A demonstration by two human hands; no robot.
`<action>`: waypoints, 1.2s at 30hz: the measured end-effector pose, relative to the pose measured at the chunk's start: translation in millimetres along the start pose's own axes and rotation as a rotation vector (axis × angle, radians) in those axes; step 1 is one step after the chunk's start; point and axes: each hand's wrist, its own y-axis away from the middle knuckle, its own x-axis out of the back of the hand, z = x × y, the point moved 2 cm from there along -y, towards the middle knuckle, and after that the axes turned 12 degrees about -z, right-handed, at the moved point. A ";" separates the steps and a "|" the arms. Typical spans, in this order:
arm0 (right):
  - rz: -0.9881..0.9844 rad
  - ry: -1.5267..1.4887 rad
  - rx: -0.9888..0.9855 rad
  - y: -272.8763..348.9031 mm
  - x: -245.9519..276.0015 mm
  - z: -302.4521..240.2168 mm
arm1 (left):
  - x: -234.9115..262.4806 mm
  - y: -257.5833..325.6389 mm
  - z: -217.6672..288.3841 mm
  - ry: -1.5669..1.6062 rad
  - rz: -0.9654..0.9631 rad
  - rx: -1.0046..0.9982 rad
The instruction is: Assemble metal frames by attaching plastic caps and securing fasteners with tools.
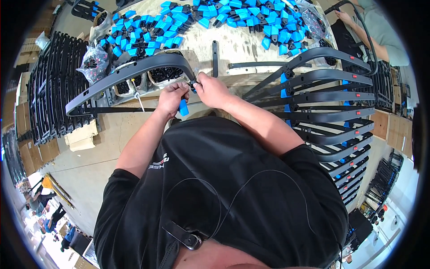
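Observation:
A black curved tubular frame (130, 71) lies across the table's near edge, reaching out to the left. Its bent right end comes down between my two hands. My left hand (172, 101) is closed, its fingertips pinched together beside that end; what they pinch is too small to make out. A blue plastic piece (183, 108) hangs just below these fingers, close to a black fitting (193, 85) at the frame's end. My right hand (212, 91) is wrapped round the end of the frame, thumb on top. Fingers on its underside are hidden.
Blue-and-black plastic pieces (179, 18) are heaped over the far table. Bins of small black parts (165, 74) line its near edge, by a screwdriver (138, 95). Finished-looking curved frames (331, 96) are stacked at right; black racks (56, 85) stand left. A co-worker's arm (365, 36) shows far right.

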 end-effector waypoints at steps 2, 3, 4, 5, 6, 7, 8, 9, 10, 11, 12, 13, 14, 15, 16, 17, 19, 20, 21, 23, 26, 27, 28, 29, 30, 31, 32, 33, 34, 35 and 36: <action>-0.006 0.019 0.019 0.7 -0.1 -0.7 | -0.6 0.1 0.8 -0.043 -0.012 0.011; -0.008 0.020 0.017 0.7 -0.2 -1.0 | -1.5 0.1 1.6 -0.073 -0.002 0.012; -0.009 0.024 0.020 0.0 0.3 -1.3 | -2.1 -0.3 2.3 -0.104 0.008 0.011; -0.010 0.027 0.023 -0.2 0.7 -1.7 | -1.8 -1.3 0.4 -0.102 0.008 0.010; -0.011 0.029 0.023 0.4 0.3 -1.6 | -1.0 -2.7 -2.8 -0.133 0.011 -0.012; -0.017 0.037 0.015 0.2 -0.4 -1.7 | -0.5 -3.7 -3.1 -0.166 0.014 -0.035; -0.023 0.044 0.007 -0.4 -0.7 -1.8 | 0.4 -4.8 -3.4 -0.165 0.014 -0.037; -0.023 0.045 0.008 -1.3 -0.4 -1.8 | 0.9 -5.9 -3.8 -0.199 0.002 -0.026; -0.011 0.026 0.013 -0.6 -0.3 -1.7 | -0.5 -5.4 -3.9 -0.231 -0.011 -0.013; 0.002 0.008 0.018 0.0 -0.2 -1.9 | -3.0 -5.3 -4.8 -0.231 -0.012 -0.013; 0.002 0.008 0.017 -0.3 -0.9 -1.6 | -6.1 -5.2 -7.1 -0.151 0.019 0.012; 0.000 0.014 0.024 -1.3 -0.6 -1.2 | -8.4 -5.6 -7.6 -0.073 0.048 0.037; -0.003 0.021 0.031 -2.1 -0.5 -0.8 | -8.6 -6.1 -6.0 -0.073 0.046 0.037; -0.001 0.021 0.029 -2.5 -0.2 -0.1 | -8.2 -6.6 -4.3 -0.060 0.044 0.084; -0.006 0.021 0.025 -2.7 -0.2 -0.6 | -9.3 -5.7 -1.0 -0.047 0.043 0.132; -0.011 0.020 0.020 -2.6 -0.4 -0.7 | -11.9 -5.6 3.0 -0.047 0.041 0.134; -0.007 0.021 0.016 -1.9 -0.8 -0.8 | -17.4 -5.3 9.0 -0.042 0.067 0.222; -0.002 0.022 0.014 -1.7 -0.7 -1.1 | -17.0 -5.7 9.3 -0.042 0.067 0.221; -0.002 0.022 0.015 -1.5 -0.5 -1.4 | -16.7 -6.2 9.0 -0.035 0.054 0.228; -0.012 0.016 -0.005 -0.9 0.1 -2.1 | -15.9 -6.6 7.9 -0.030 0.040 0.235; -0.017 0.002 -0.006 -0.2 1.3 -3.8 | -12.7 -6.3 4.6 -0.065 0.032 0.181; -0.016 0.001 -0.005 -0.3 1.4 -3.3 | -9.3 -6.1 3.2 -0.082 0.000 0.134; -0.017 0.007 -0.001 -0.4 1.3 -2.8 | -7.6 -5.1 4.1 -0.100 -0.032 0.087; -0.018 0.014 0.003 -0.5 1.3 -2.3 | -5.8 -3.5 3.7 -0.102 -0.033 0.088; -0.016 0.012 0.004 -0.3 1.2 -1.7 | -4.4 -1.6 4.5 -0.147 -0.032 0.036; -0.017 0.011 0.004 0.3 1.0 -1.7 | -3.7 0.3 5.6 -0.190 -0.030 -0.017; -0.018 0.011 0.003 0.6 0.8 -1.9 | -2.6 0.7 3.9 -0.192 -0.029 -0.017; -0.018 0.009 0.004 0.7 0.5 -2.1 | -0.5 0.7 1.9 -0.252 0.015 -0.063; -0.014 0.008 0.005 0.5 0.4 -1.6 | -0.1 1.2 2.7 -0.312 0.058 -0.110; -0.011 0.006 0.005 0.4 0.2 -1.1 | 0.4 1.6 2.6 -0.312 0.058 -0.110; -0.011 0.006 0.004 0.1 -0.2 -0.8 | 0.9 2.2 3.1 -0.290 0.060 -0.142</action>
